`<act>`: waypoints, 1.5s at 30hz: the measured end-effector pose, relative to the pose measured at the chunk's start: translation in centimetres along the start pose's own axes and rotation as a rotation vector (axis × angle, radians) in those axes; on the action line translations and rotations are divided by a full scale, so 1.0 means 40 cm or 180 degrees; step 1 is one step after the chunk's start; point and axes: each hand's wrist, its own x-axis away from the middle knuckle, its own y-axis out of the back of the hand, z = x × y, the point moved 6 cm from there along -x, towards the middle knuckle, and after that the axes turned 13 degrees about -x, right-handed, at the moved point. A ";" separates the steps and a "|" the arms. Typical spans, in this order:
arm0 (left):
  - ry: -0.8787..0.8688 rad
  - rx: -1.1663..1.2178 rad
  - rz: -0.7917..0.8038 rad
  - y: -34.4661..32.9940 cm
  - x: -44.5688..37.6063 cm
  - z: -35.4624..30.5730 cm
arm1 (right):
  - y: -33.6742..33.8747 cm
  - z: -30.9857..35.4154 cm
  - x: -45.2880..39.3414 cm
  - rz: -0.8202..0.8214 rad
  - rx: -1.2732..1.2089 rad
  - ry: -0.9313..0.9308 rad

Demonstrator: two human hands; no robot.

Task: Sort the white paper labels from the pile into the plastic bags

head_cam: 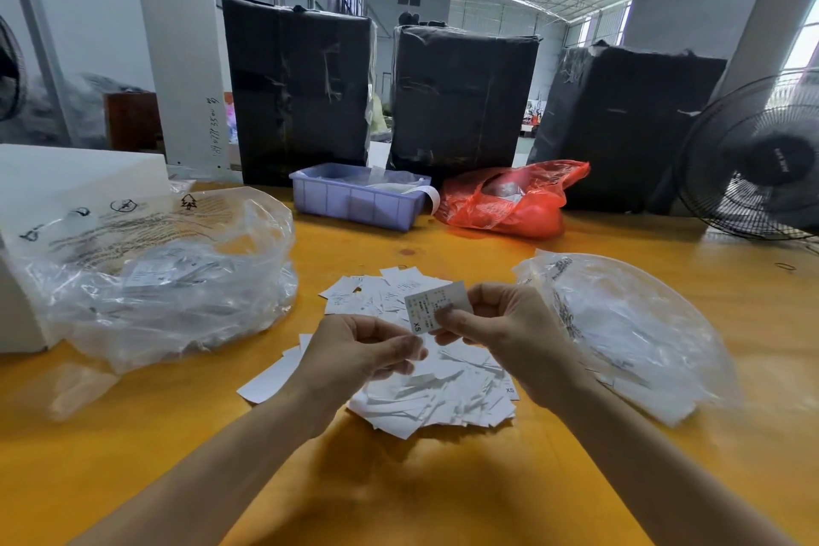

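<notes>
A pile of white paper labels (434, 395) lies on the yellow table (443, 492) in front of me. Above the pile my right hand (501, 328) pinches one white label (436, 306) printed "XS", held up facing me. My left hand (359, 355) hovers just left of it with fingers curled, its fingertips close to the label's lower corner; whether it holds anything cannot be told. A clear plastic bag (168, 279) with labels inside lies open on the left. A second clear plastic bag (629, 332), also holding labels, lies on the right.
At the back stand a lilac plastic tray (354, 197), a red plastic bag (514, 199) and three black wrapped bales (461, 98). A black fan (753, 160) is at the far right, a white box (66, 177) at the far left.
</notes>
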 end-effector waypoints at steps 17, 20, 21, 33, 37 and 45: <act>0.0064 0.0155 -0.0001 0.002 -0.008 0.010 | -0.017 -0.002 0.016 -0.0081 0.0792 0.0413; 0.0093 0.0259 -0.0021 0.004 -0.008 0.010 | -0.017 -0.012 0.012 0.0038 0.0805 0.0172; 0.0095 0.0292 -0.0002 0.003 -0.008 0.010 | -0.015 -0.015 0.009 0.0087 0.0806 0.0068; 0.0049 -0.0060 0.0525 -0.027 0.000 0.007 | -0.030 -0.023 0.009 0.0718 0.1440 -0.0637; 0.0208 0.0144 0.0445 -0.025 -0.006 0.017 | -0.039 -0.023 0.011 0.0843 0.1590 -0.0670; 0.0523 0.0670 0.0451 -0.015 -0.001 0.022 | 0.000 -0.009 0.006 0.0302 0.1016 -0.0488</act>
